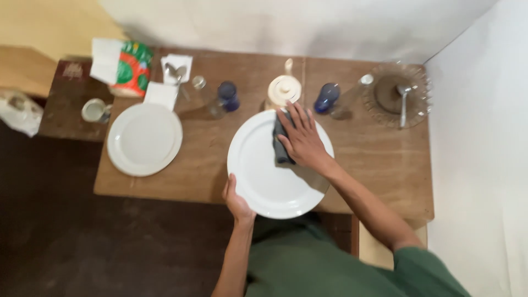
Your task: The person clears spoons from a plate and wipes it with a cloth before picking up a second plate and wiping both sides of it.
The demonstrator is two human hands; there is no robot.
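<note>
The large round white glazed plate [269, 176] sits at the near edge of the brown wooden table [379, 159], its near rim overhanging. It holds only a small folded grey cloth [279, 144], pressed flat against its upper right part by the right hand [302, 140], fingers spread and laid open on the fabric. The left hand [235, 201] clamps the plate's near-left rim, thumb on top.

A second round white plate [144, 139] lies bare to the left. At the far right, a scalloped clear glass dish [397, 94] carries a dark round piece and a metal spoon [404, 104]. A cream ceramic lidded pot [283, 89] stands just behind the held plate, between two blue glass tumblers [227, 96]. A small pale cup [94, 110] stands on the dark side shelf.
</note>
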